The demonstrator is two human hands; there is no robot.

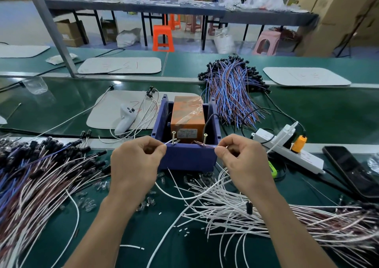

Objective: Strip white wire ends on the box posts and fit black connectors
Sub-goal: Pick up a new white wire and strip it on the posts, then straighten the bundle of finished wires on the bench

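Note:
A blue box point(187, 157) stands in front of me with an orange block inside and two upright screw posts, the left post point(174, 137) and the right post point(205, 139), at its near rim. My left hand point(135, 161) pinches a white wire end point(168, 142) that reaches the left post. My right hand point(244, 159) pinches another thin wire end point(209, 145) near the right post. The white wire loops down below the box between my hands. A loose black connector point(249, 207) lies on the white wire pile point(235, 212) at the right.
Finished wires with black connectors point(41, 165) are heaped at the left. A blue-and-brown wire bundle point(233, 91) lies behind the box. A white power strip point(287, 146) and a dark phone point(352, 169) sit at the right. A white controller point(125, 120) rests on a pad.

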